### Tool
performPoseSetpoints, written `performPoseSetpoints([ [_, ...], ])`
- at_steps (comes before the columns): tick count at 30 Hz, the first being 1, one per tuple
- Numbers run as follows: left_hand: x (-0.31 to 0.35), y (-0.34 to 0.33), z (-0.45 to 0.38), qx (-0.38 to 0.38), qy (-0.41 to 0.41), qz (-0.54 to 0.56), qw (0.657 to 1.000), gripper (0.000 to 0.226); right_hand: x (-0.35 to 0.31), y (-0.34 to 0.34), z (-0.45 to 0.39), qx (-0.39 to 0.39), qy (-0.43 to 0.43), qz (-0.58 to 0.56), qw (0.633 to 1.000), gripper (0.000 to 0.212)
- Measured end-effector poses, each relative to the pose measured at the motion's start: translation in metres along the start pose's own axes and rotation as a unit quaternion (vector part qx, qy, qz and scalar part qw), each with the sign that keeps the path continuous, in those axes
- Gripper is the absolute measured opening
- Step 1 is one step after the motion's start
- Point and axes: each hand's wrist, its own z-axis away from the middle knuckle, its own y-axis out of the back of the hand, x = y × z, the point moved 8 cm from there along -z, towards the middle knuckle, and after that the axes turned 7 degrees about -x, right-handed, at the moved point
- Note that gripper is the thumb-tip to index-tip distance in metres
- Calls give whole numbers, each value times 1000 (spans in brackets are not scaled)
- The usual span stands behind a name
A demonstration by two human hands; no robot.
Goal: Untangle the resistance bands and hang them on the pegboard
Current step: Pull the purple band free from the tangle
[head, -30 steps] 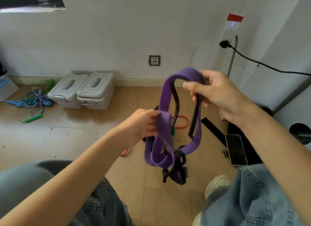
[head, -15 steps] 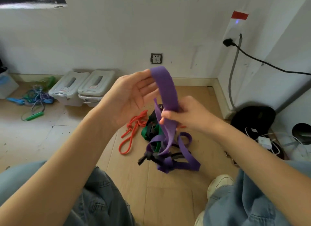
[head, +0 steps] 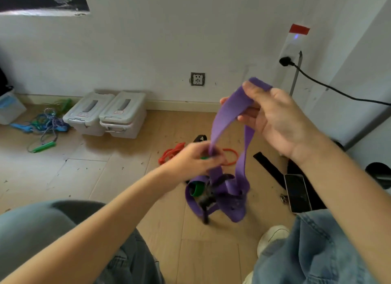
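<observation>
Changed since half a second ago: the hands have swapped levels. The right hand, then low on the purple band, is now the upper one, near the wall; the left hand, then raised and spread, has dropped below it.

Right hand: fingers and thumb curled round the top fold of the band, holding it up at the height of the wall socket.

Left hand: fingertips pinching the near strand of the band lower down; the grip is blurred, finer detail cannot be told.

Purple band: two strands hang from the right hand into a tangle of purple loops, a green band and black straps, just above or touching the floor; cannot tell which.

Floor: light wood boards, speckled with debris. A red band lies behind the left hand, an orange ring beside it. A black strap and a phone lie to the right, the phone close to the person's right knee.

Room: white wall; two lidded plastic boxes against the skirting, with a heap of cords to their left. A black cable runs from a plug at the corner on the right.

Open room: bare boards between the boxes and the tangle. Denim-clad knees bound the near edge; a white shoe sits near the tangle.
</observation>
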Motion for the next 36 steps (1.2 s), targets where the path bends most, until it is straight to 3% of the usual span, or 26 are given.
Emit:
performPoseSetpoints([
  [2, 14, 25, 5, 50, -23, 123, 991, 10, 6, 0, 1, -79, -45, 46, 995, 33],
  [4, 32, 47, 11, 76, -66, 236, 967, 12, 31, -11, 11, -174, -111, 223, 953, 40],
  [6, 49, 57, 14, 63, -102, 316, 941, 15, 59, -31, 22, -257, -142, 335, 896, 33],
  [7, 55, 58, 15, 54, -107, 345, 931, 17, 65, -40, 23, -268, -126, 344, 891, 27],
  [9, 57, 68, 16, 65, -105, 381, 916, 22, 56, -45, 18, -213, -67, 325, 919, 23],
  [11, 51, 80, 16, 77, -86, 346, 931, 31, 40, -32, 11, -105, -47, 241, 964, 26],
  [13, 39, 75, 19, 44, -27, 196, 979, 40, 29, -17, 7, -26, -47, 172, 984, 27],
  [16, 22, 29, 21, -70, 46, 37, 996, 45, 25, -15, 5, -9, -53, 155, 986, 27],
  [19, 21, 33, 17, 2, 39, -18, 999, 32, 19, -10, 4, 4, -31, 233, 972, 39],
  [23, 46, 61, 21, 63, -31, 163, 984, 20, 10, 3, 3, -4, -30, 326, 945, 55],
  [26, 43, 61, 18, 69, -23, 260, 963, 18, 30, 1, 6, -28, -92, 439, 893, 60],
  [29, 29, 54, 16, 30, 33, 308, 950, 21, 29, 6, 4, 16, -59, 548, 834, 43],
  [30, 26, 56, 16, 31, 40, 327, 944, 21, 24, 5, 4, 5, -43, 563, 825, 37],
  [32, 23, 62, 16, 49, 39, 364, 929, 20, 23, -8, 3, -85, -31, 513, 854, 27],
  [34, 23, 62, 15, 48, 31, 379, 924, 30, 31, -30, 10, -203, -40, 422, 883, 33],
  [36, 23, 60, 13, 41, 29, 367, 929, 44, 39, -43, 15, -265, -58, 372, 888, 45],
])
